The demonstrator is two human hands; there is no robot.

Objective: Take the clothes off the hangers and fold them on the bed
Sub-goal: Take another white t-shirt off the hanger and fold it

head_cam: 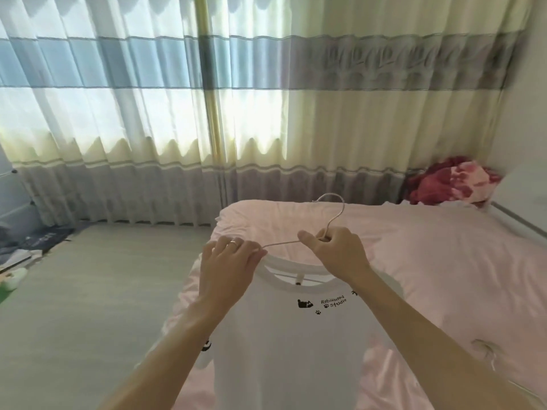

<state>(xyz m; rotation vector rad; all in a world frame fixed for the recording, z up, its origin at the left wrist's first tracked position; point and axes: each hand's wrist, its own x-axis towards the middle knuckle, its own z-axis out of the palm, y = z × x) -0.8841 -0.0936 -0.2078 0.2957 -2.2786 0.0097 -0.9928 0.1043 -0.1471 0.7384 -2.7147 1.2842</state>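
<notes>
Shirt (284, 350) hangs collar-up below my hands: right hand (337, 253) grips the hanger (281, 243) neck, left hand (228, 261) pinches its arm.

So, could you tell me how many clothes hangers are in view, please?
1: a thin pale wire hanger inside the white printed T-shirt, above the pink bed; the right hand grips its neck, the left hand pinches the collar. Others may be hidden.
</notes>
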